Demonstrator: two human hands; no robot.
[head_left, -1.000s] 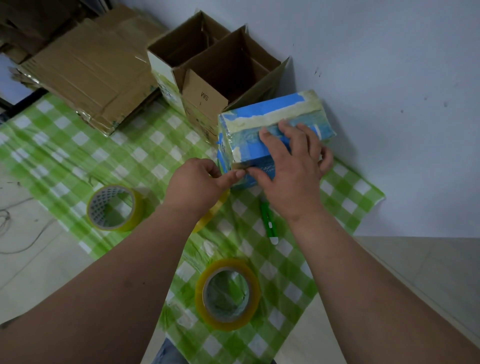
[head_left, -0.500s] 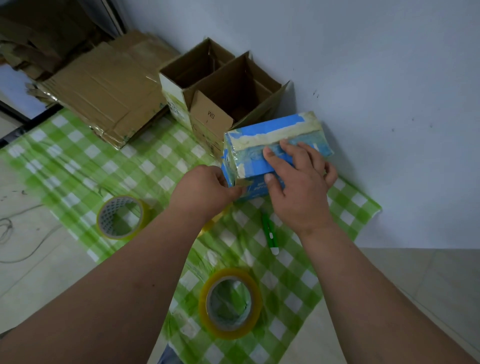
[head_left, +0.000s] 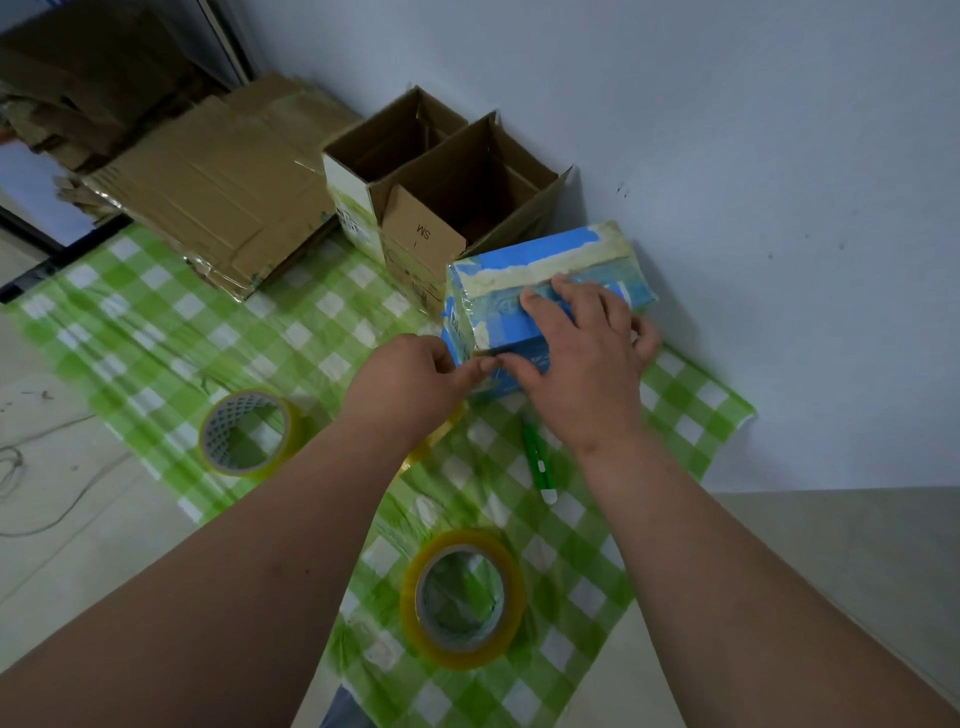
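the blue box (head_left: 519, 257) stands on the green checked cloth (head_left: 156, 332) on the floor, close against the wall, and it looks well on its way to being sealed: a pale band of tape already runs along its top, and glossy tape covers the face that looks toward the camera. the right hand (head_left: 582, 353) lies flat on that face, fingers spread and pressing, with the thumb down at the box's near lower edge. the left hand (head_left: 410, 379) meets it there, fingers curled, thumb and forefinger pinched together at the edge, seemingly on a strip of tape. it appears to grip a tape roll (head_left: 415, 457), of which only a yellow sliver shows below the hand, just in front of the box. what seems left is to press this strip down and cut it free; a green cutter or pen (head_left: 537, 457) lies in front of the box, under the right wrist. the strip itself is too clear to make out, and the box's far side and bottom are hidden. two more rolls lie on the cloth, one to the left of the box (head_left: 249, 470) and one well in front of it (head_left: 511, 597). open cartons (head_left: 426, 244) touch the box's left end, with flattened cardboard (head_left: 218, 192) beyond them.
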